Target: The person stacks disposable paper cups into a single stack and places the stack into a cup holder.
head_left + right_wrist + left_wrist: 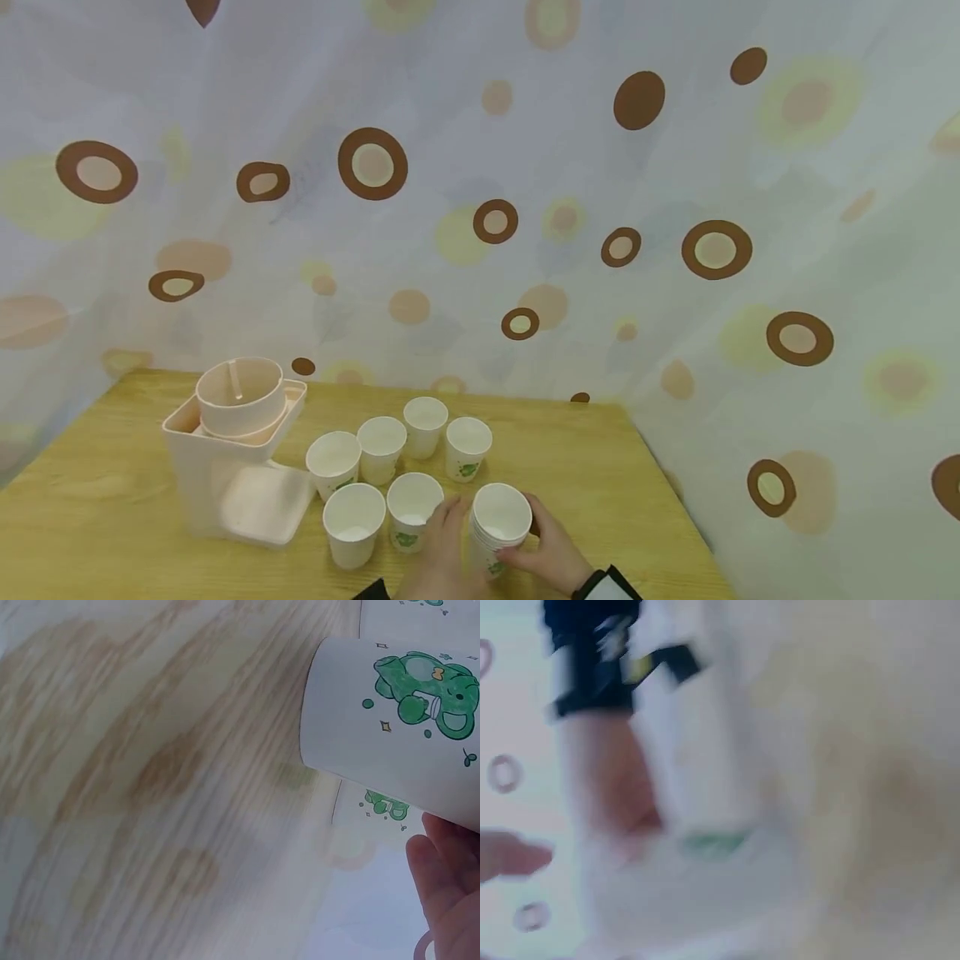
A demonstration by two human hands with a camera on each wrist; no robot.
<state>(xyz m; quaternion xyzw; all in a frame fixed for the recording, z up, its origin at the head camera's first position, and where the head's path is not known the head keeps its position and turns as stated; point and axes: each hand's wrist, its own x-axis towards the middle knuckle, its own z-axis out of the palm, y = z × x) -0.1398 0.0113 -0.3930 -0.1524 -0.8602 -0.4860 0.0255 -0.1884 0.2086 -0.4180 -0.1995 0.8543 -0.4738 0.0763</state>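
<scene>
A stack of nested white paper cups (501, 521) stands near the front of the table. My right hand (551, 552) grips the stack from the right side, its thumb across the front. Beside the stack on the left is my left hand (442, 550), blurred, with fingers extended; part of it is cut off by the lower frame edge. A cup wall with a green bear print (420, 709) shows close up in the right wrist view. The left wrist view is heavily smeared, with a pale cup surface (697, 892) at its bottom.
Several single paper cups stand upright left of and behind the stack, among them a front one (354, 525) and a back one (425, 425). A cream-coloured appliance with a round top (243, 396) stands farther left on the wooden table (90, 500). Patterned cloth (450, 275) hangs behind.
</scene>
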